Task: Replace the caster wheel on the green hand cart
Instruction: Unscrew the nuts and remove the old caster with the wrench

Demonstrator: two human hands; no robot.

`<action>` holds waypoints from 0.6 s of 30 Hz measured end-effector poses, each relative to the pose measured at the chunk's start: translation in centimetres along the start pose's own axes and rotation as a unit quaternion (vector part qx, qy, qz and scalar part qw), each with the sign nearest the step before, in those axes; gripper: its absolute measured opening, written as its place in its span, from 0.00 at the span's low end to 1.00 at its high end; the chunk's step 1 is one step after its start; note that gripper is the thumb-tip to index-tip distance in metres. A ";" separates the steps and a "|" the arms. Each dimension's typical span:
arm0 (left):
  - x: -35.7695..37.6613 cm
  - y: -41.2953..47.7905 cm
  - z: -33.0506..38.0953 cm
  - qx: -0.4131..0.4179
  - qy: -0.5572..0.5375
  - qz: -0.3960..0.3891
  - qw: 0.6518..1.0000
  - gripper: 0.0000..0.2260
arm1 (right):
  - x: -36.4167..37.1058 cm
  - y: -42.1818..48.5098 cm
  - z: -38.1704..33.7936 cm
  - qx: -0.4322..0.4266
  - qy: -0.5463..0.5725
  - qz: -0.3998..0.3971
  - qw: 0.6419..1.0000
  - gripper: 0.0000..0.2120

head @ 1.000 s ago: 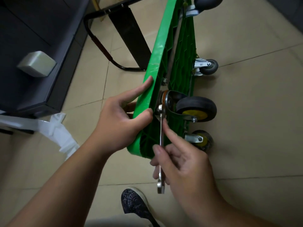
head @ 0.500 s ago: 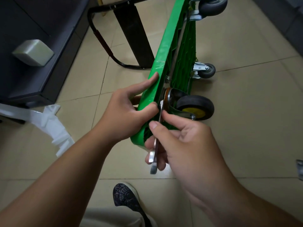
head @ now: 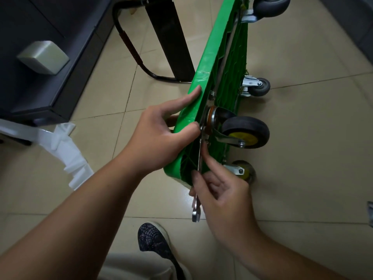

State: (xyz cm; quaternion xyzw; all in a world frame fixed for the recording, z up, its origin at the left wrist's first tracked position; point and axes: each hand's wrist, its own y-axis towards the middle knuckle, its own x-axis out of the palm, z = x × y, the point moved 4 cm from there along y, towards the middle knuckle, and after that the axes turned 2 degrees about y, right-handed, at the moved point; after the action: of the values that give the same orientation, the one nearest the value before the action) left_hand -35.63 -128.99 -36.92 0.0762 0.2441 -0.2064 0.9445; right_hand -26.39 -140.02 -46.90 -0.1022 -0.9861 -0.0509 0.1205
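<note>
Right hand (head: 222, 196) has slid down the wrench (head: 200, 158), pinching it lightly, so its head, beside the left hand (head: 159, 138) gripping the cart (head: 212, 57), could slip off the caster wheel (head: 246, 131).

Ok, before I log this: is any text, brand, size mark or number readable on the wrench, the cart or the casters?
No text can be read in this view.
wrench, pinched by the right hand: any size stamp is too small and blurred to read.
green cart: no label shows.
caster wheel: no marking legible.
pale box: faces look blank.
</note>
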 end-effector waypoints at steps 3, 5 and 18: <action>0.0 0.0 0.0 0.002 0.001 -0.006 1.000 0.26 | -0.7 0.4 2.4 -0.040 -0.058 -0.008 0.998 0.25; 0.0 0.0 0.0 0.003 0.001 -0.008 1.000 0.26 | -1.2 1.1 3.4 -0.080 -0.080 -0.011 0.994 0.24; 0.2 -0.1 0.3 -0.012 -0.013 -0.009 1.000 0.25 | -7.0 1.9 4.2 -0.242 -0.314 -0.123 0.910 0.26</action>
State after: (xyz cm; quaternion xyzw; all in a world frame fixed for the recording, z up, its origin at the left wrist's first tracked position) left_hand -35.37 -129.23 -36.73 0.0593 0.2349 -0.2133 0.9465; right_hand -20.31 -138.97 -52.56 -0.0164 -0.9354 -0.2674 -0.2309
